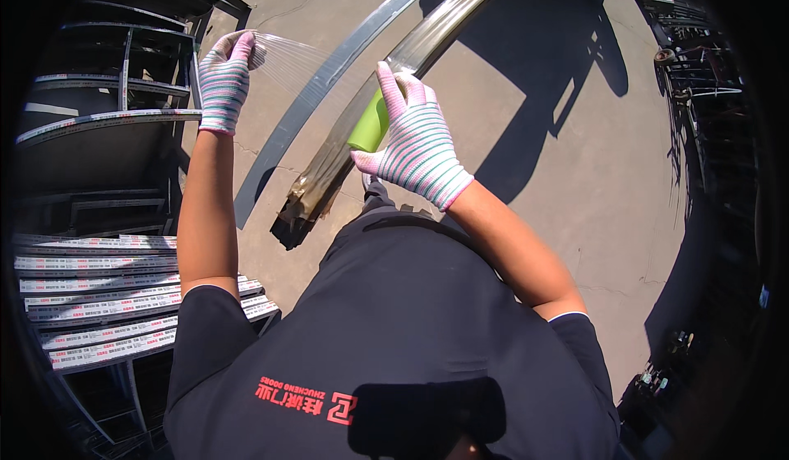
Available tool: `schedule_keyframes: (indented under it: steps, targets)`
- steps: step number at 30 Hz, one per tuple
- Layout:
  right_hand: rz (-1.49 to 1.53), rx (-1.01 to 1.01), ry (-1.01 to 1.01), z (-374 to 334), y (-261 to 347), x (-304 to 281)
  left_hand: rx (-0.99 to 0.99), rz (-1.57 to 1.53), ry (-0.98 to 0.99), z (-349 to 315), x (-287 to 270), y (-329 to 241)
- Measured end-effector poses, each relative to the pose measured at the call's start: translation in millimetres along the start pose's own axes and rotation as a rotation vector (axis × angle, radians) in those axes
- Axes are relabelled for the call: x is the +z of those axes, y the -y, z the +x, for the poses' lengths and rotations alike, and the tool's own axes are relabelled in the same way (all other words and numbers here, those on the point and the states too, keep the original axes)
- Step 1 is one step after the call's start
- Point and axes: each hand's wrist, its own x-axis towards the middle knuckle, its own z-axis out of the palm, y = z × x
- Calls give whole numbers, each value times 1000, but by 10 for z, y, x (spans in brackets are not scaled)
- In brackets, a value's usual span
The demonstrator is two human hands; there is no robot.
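Note:
My left hand (225, 82), in a striped knit glove, is raised at the upper left. Its fingers pinch the gathered end of a clear stretch film (300, 59). The film fans out tautly toward the right, over a grey strip. My right hand (421, 144), gloved alike, grips a bright green film roll (371, 121). Beneath the roll runs a long bundle of bars (444, 25) covered in brownish, shiny film, slanting from upper right to lower left. Dark bar ends stick out of the wrap at its near end. Where the film meets the roll is hard to see.
A curved-looking grey metal strip (306, 103) lies alongside the bundle. Metal frames (123, 74) stand at the left, above stacked white-edged lengths (107, 296). Racks with dark bars (699, 74) line the right. Dark shadows fall across the concrete floor (592, 230).

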Motion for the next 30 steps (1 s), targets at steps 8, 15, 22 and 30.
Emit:
schedule_keyframes:
  steps: [8, 15, 22, 30]
  targets:
    - [-244, 177, 239, 1129, -58, 493, -287, 141, 228, 1285, 473, 1649]
    - [-181, 327, 440, 967, -339, 446, -797, -279, 784, 110, 1340, 2712]
    - [-78, 356, 401, 717, -516, 349, -1117, -616, 898, -362, 1649, 2633]
    - [-125, 386, 507, 624, -623, 360, -1217, -660, 916, -423, 1513, 2521]
